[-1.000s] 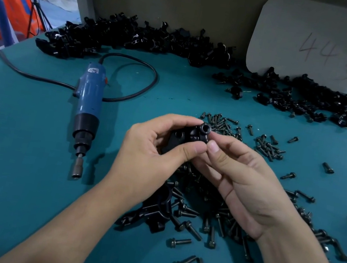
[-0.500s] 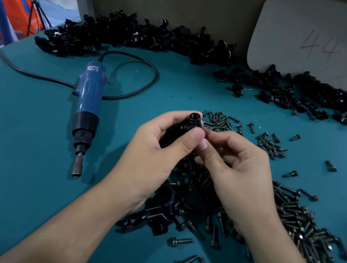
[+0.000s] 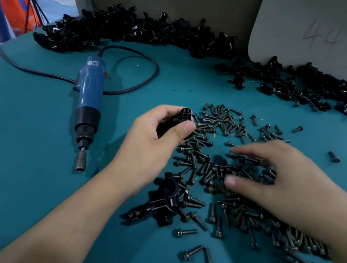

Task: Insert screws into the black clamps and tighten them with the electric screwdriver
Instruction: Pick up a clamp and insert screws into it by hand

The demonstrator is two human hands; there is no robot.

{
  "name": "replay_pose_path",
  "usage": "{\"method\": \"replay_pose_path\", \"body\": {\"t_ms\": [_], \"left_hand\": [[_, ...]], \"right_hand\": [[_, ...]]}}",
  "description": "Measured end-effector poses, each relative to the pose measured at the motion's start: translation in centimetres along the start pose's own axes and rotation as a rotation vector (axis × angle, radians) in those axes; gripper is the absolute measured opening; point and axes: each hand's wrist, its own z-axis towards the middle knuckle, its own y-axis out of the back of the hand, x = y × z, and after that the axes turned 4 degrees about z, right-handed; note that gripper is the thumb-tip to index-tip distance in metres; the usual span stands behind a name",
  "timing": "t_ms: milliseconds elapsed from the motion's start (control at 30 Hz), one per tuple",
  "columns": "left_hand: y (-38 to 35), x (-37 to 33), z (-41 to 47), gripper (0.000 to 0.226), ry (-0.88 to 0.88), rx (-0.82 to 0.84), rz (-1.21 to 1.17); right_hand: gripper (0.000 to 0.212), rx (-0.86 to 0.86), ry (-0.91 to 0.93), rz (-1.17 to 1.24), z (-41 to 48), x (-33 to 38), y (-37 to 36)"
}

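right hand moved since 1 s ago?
Yes. The right hand has left the clamp held in the left hand and gone right and nearer the person, now over the pile of screws.

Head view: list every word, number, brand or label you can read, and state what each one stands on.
"44": handwritten on the pale board leaning at the back right.
Fainter handwritten marks to the right of and below the "44" on the same board: too faint to read.
Small pale logo near the cord end of the blue electric screwdriver: too small and blurred to read.
No other text is visible.
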Motion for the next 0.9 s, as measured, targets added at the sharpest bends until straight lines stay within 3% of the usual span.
{"method": "replay_pose_path", "body": {"t_ms": [67, 133, 267, 367, 533, 700, 900], "left_hand": [[0.2, 0.2, 0.2, 0.036, 0.008, -0.016, 0.012], [0.3, 0.4, 0.3, 0.038, 0.007, -0.030, 0.025], [0.3, 0.6, 0.3, 0.039, -0.022, -0.047, 0.090], [0.2, 0.6, 0.3, 0.033, -0.045, -0.042, 0.151], [0.3, 0.6, 0.2, 0.030, -0.048, -0.031, 0.176], [0.4, 0.6, 0.3, 0.026, -0.046, -0.013, 0.158], [0.4, 0.4, -0.1, 0.021, -0.051, 0.024, 0.135]], "right_hand": [[0.099, 0.160, -0.059, -0.060, -0.7, -0.2, 0.4], [0.103, 0.203, -0.069, -0.054, -1.0, -0.2, 0.6], [0.053, 0.074, -0.056, 0.010, -0.9, -0.2, 0.7], [0.032, 0.021, -0.066, 0.033, -0.7, -0.4, 0.4], [0.015, -0.065, -0.125, 0.079, -0.5, -1.1, 0.4], [0.017, -0.109, -0.121, 0.148, -0.3, -1.6, 0.4], [0.010, -0.384, 0.021, 0.382, 0.2, -1.3, -0.1]]}}
